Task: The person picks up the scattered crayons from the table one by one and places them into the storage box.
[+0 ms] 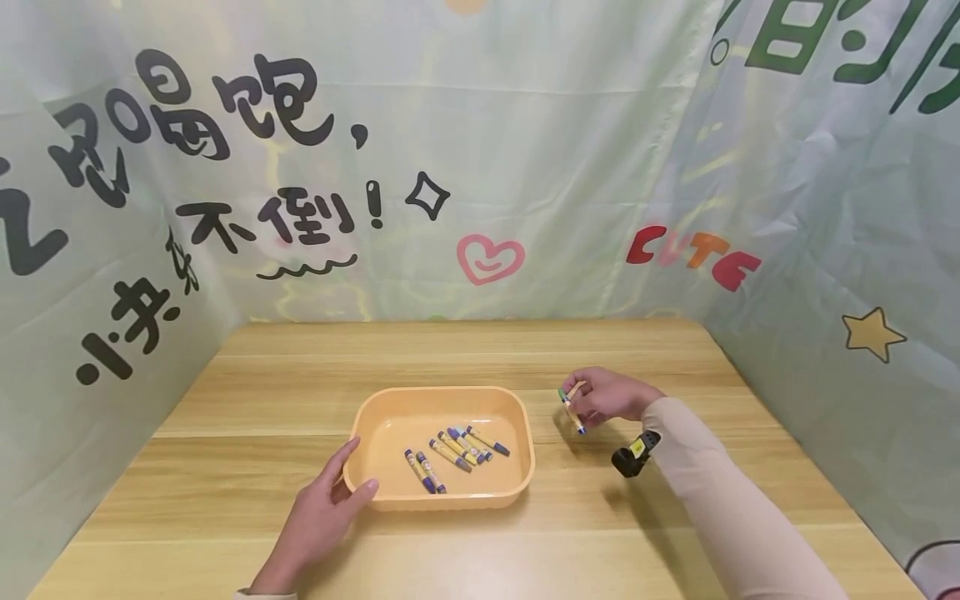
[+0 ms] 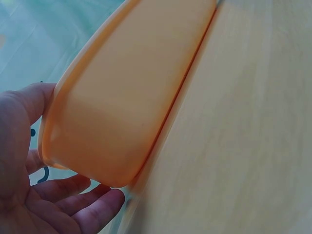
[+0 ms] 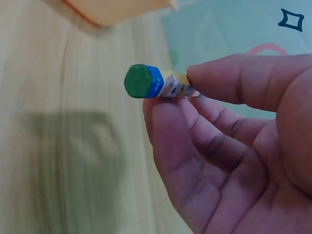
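Observation:
My right hand [image 1: 613, 395] pinches a crayon [image 3: 140, 81] between thumb and fingers, above the table to the right of the tray. This crayon has a green end, a blue band and a yellow printed wrapper; its green end faces the right wrist camera. At the left side of a shallow orange tray [image 1: 390, 433], my left hand [image 1: 318, 512] grips the near-left corner, thumb at the rim and fingers along the outside wall. Inside the tray lie several yellow-wrapped crayons [image 1: 450, 456], some bunched toward the right and a pair near the front.
The tray stands on a wooden table [image 1: 285, 375]. Printed fabric walls [image 1: 570, 167] enclose the table at the back and both sides. A small black device [image 1: 635, 454] is worn at the right wrist, below the sleeve [image 1: 720, 483].

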{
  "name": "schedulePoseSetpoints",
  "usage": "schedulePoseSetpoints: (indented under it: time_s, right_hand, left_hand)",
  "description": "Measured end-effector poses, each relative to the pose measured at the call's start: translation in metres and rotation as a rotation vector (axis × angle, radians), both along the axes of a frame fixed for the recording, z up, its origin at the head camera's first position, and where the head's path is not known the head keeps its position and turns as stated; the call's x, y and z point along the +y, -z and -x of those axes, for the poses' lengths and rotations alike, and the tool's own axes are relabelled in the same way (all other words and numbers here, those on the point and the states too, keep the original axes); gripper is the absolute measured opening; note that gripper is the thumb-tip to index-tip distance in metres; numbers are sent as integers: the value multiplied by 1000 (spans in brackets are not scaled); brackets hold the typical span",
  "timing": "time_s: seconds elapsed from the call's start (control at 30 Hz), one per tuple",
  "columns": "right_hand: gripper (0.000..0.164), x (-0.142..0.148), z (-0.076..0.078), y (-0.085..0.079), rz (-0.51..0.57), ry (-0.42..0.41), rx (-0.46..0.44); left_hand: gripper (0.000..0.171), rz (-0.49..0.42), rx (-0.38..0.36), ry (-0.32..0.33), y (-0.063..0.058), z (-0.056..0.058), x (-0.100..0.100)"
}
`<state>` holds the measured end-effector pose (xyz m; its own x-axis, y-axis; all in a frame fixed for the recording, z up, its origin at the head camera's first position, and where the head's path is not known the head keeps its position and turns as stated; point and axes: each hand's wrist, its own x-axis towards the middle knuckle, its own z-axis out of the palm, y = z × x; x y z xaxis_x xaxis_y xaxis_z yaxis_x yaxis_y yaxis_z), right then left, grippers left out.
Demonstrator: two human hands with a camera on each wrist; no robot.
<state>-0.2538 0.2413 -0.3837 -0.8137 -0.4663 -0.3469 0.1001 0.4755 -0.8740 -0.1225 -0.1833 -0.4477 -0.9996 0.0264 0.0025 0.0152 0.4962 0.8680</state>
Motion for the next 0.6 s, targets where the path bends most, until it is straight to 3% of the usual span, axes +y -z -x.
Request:
schedulePoseSetpoints:
  time_s: [0.2,0.6]
  right_hand:
    - [28,-13,4,-6,6,-8,-9]
    - [38,-48,17,-16,33,-13,14]
  left_hand:
    - [72,2,-10,1,1,-1,-1]
    - [73,-3,-5,-6,2,2,-1]
